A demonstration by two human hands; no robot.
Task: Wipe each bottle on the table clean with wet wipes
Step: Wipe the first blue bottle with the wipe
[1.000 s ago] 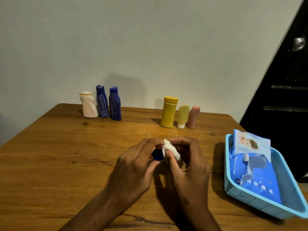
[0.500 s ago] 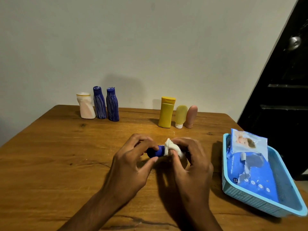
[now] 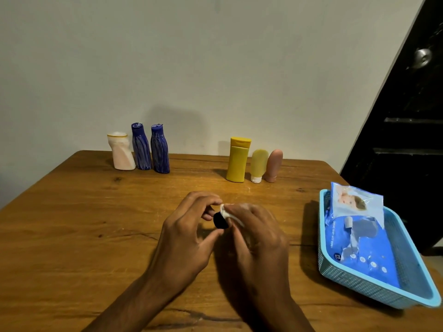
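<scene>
Both hands' grip on dark bottle (image 3: 221,220) and wipe (image 3: 226,212), wipes pack (image 3: 354,238) in blue basket (image 3: 407,293)

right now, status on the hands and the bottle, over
Left hand pinches small dark bottle. Right hand holds white wipe on it. Six bottles upright at the wall. Nothing in the way.

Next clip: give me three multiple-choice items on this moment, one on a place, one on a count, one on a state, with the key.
1. Where is the wet wipes pack?
A. in the blue basket
B. beside the yellow bottle
C. on the floor

2. How many bottles stand along the far edge of the table?
A. four
B. six
C. eight

3. What is the right hand doing?
A. resting flat
B. holding a white wipe against a dark blue bottle
C. reaching for the basket

Key: A, the pack lies inside the basket; B, two groups of three stand upright; B, wipe pressed on the bottle the left hand grips.
</scene>
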